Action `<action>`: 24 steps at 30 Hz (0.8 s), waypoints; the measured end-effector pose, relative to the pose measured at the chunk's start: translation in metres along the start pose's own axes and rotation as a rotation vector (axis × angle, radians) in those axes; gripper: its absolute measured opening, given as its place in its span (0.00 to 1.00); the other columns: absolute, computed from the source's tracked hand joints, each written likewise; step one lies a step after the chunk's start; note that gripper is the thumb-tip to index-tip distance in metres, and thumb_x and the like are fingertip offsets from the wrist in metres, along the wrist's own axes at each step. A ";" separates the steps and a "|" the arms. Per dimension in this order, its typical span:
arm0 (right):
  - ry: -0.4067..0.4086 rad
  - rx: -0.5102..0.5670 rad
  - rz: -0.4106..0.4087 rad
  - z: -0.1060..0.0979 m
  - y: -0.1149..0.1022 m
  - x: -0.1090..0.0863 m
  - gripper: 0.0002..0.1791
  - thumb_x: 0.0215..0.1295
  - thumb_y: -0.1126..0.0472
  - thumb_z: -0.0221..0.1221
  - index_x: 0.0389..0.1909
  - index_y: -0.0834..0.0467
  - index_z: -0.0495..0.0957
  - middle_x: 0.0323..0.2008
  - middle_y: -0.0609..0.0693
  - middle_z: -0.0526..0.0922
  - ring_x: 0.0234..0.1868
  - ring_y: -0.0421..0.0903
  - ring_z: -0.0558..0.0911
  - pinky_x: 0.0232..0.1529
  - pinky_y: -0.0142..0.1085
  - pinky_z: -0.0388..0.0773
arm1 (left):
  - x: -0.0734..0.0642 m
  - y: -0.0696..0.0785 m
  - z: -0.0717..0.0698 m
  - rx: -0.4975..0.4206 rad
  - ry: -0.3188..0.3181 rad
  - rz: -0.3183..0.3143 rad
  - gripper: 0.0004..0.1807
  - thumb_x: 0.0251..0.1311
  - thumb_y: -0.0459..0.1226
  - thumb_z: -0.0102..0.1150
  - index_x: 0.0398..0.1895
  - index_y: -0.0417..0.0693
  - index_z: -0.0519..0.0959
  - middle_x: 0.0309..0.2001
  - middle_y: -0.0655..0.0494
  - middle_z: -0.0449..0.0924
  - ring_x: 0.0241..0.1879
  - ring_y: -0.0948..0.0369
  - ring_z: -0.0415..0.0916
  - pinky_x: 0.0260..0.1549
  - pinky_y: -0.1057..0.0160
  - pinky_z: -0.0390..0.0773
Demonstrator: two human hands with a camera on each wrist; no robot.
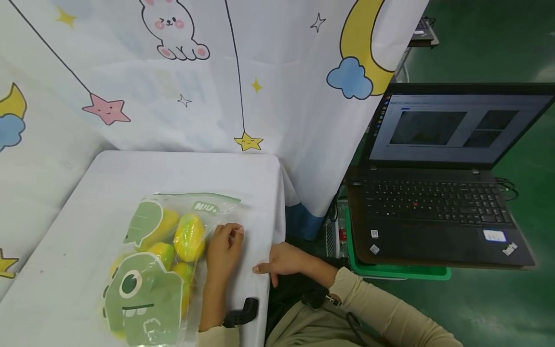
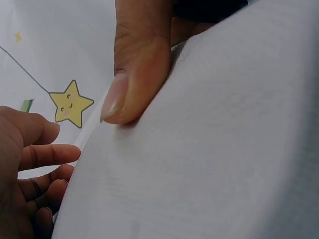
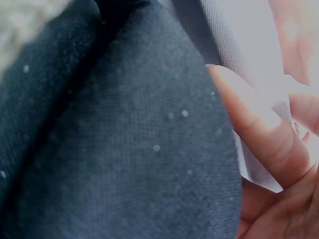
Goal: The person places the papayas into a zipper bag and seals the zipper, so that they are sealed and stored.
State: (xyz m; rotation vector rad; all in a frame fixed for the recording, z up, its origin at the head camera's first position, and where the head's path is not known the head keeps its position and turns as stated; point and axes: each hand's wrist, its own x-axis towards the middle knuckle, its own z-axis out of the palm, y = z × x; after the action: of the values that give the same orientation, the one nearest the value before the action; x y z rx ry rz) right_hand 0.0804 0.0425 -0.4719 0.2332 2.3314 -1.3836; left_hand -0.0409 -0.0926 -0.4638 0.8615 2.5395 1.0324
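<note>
A clear zip bag (image 1: 208, 196) printed with a green cartoon monster lies on the white-clothed table, with several yellow fruits (image 1: 189, 237) inside. At its right edge my left hand (image 1: 224, 248) rests on the cloth, fingers loosely bent and holding nothing. My right hand (image 1: 284, 260) is at the table's right edge, its thumb on top of the white tablecloth (image 2: 189, 149). Its thumb (image 2: 142, 74) presses the cloth in the left wrist view. In the right wrist view a fold of that cloth passes between the right hand's fingers (image 3: 264, 124).
A laptop (image 1: 438, 217) stands open on the right, above a green tray (image 1: 403, 272). White curtains (image 1: 286, 72) with stars and a rabbit hang behind the table. Dark cloth (image 3: 124, 129) fills much of the right wrist view.
</note>
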 end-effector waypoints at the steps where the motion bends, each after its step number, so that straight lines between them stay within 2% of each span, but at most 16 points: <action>1: -0.001 -0.001 -0.002 0.000 0.000 0.000 0.33 0.62 0.40 0.52 0.06 0.57 0.82 0.08 0.51 0.76 0.10 0.35 0.62 0.14 0.26 0.56 | -0.001 0.000 0.000 -0.001 0.000 -0.001 0.08 0.64 0.42 0.51 0.38 0.50 0.78 0.31 0.54 0.71 0.27 0.62 0.67 0.28 0.65 0.68; 8: -0.021 0.009 -0.021 0.005 0.000 0.004 0.33 0.62 0.40 0.52 0.06 0.57 0.82 0.09 0.54 0.77 0.09 0.35 0.61 0.14 0.27 0.57 | -0.004 -0.001 -0.006 0.017 0.005 -0.012 0.08 0.64 0.42 0.51 0.37 0.50 0.79 0.30 0.54 0.70 0.26 0.61 0.66 0.26 0.65 0.68; 13: -0.012 -0.004 -0.031 0.007 -0.001 0.007 0.32 0.61 0.39 0.52 0.05 0.55 0.82 0.05 0.47 0.71 0.09 0.35 0.59 0.13 0.27 0.54 | -0.005 -0.003 -0.009 0.027 0.005 -0.035 0.09 0.64 0.42 0.51 0.38 0.50 0.79 0.30 0.53 0.69 0.26 0.61 0.65 0.26 0.65 0.67; 16: 0.001 -0.029 -0.038 0.007 0.001 0.005 0.32 0.61 0.39 0.51 0.05 0.53 0.82 0.04 0.44 0.71 0.09 0.35 0.61 0.12 0.27 0.55 | -0.005 -0.002 -0.007 0.017 0.001 -0.037 0.08 0.63 0.42 0.51 0.38 0.50 0.79 0.30 0.53 0.70 0.26 0.61 0.66 0.27 0.65 0.68; 21: 0.066 -0.078 -0.053 0.003 0.005 -0.008 0.29 0.62 0.40 0.51 0.08 0.52 0.82 0.11 0.41 0.79 0.14 0.32 0.72 0.16 0.27 0.66 | -0.004 0.002 0.000 0.005 -0.004 -0.014 0.08 0.63 0.41 0.52 0.36 0.49 0.79 0.29 0.54 0.70 0.25 0.62 0.66 0.26 0.66 0.68; 24: 0.136 -0.167 -0.053 -0.007 0.010 -0.020 0.25 0.63 0.42 0.52 0.11 0.49 0.78 0.12 0.37 0.73 0.15 0.31 0.69 0.17 0.27 0.65 | -0.003 0.005 0.003 0.011 -0.019 -0.016 0.08 0.63 0.41 0.52 0.36 0.49 0.79 0.30 0.54 0.70 0.26 0.62 0.66 0.27 0.65 0.68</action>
State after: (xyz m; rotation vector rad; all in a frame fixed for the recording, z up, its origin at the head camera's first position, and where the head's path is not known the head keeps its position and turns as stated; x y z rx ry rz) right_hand 0.1002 0.0547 -0.4677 0.2236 2.5665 -1.2231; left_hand -0.0346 -0.0899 -0.4626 0.8488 2.5346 1.0015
